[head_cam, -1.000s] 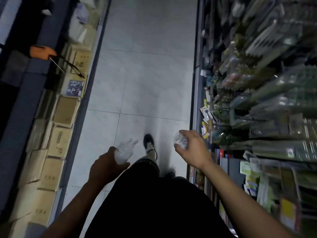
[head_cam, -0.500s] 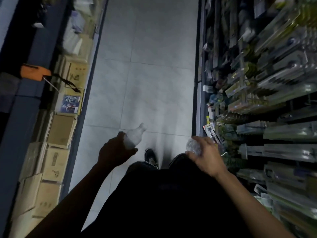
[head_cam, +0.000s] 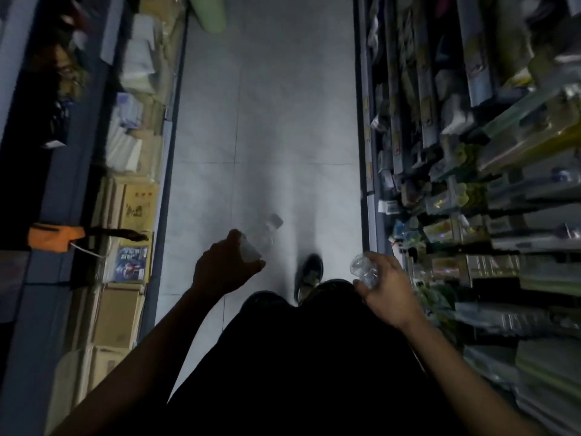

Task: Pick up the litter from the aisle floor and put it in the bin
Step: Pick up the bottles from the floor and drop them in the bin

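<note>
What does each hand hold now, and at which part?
The left hand grips a clear plastic bottle around its lower body, cap end pointing away. The right hand grips a crumpled clear bottle; which part cannot be told.

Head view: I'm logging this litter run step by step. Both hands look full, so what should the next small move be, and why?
Probably keep walking down the aisle, both grips unchanged. The left hand holds a clear plastic bottle, the right hand a crumpled clear bottle, so neither is free. No bin shows yet, only bare floor tiles ahead between the shelves.
</note>
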Available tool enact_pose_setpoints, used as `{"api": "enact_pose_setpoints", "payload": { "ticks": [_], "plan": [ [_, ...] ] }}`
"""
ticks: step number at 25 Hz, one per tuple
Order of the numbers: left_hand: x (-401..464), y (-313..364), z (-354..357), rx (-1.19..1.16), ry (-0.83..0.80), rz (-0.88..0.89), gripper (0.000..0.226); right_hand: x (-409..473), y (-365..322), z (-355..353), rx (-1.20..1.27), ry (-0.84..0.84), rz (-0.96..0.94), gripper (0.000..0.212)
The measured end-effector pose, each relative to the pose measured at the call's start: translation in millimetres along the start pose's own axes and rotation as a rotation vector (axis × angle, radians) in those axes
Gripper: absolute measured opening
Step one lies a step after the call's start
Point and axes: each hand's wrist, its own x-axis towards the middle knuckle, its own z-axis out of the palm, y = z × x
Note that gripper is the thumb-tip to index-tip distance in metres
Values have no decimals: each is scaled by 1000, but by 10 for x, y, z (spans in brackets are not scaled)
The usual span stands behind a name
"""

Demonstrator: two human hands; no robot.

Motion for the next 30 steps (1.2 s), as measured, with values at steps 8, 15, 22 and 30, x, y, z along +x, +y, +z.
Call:
{"api": "enact_pose_setpoints", "payload": {
  "ticks": [8,15,22,30],
  "plan": [
    [989,-220,-668,-114,-42,-266,71,2156,-1205,-553,-74,-131,-212,64],
    [2528,-571,-1447,-173,-12,-331,73,3889,-2284,-699,-150,-136,-273,65],
    [4536,-216,-2680,-63,49,-93,69,5042,-2937,-1071,-180,-37,-190,67],
    [6668,502,-3586,-38,81,9,70,6540,-3193,-1482,-129,50,-99,65]
  ]
}}
